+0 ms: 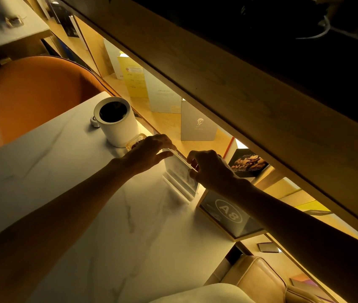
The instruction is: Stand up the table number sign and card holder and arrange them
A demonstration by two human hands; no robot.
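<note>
A clear acrylic card holder (180, 178) stands upright near the far edge of the white marble table (86, 204). My left hand (149, 152) grips its top left corner and my right hand (208, 167) grips its top right corner. Right beside it, under my right forearm, the framed table number sign marked A8 (228, 212) stands at the table's far right edge.
A white cylindrical container (114, 123) and a small clear tray (135, 142) sit left of the holder. Behind the table runs a lit wooden shelf (167, 121) with books and cards. An orange chair (31, 95) is at left, a beige seat (259, 278) at lower right.
</note>
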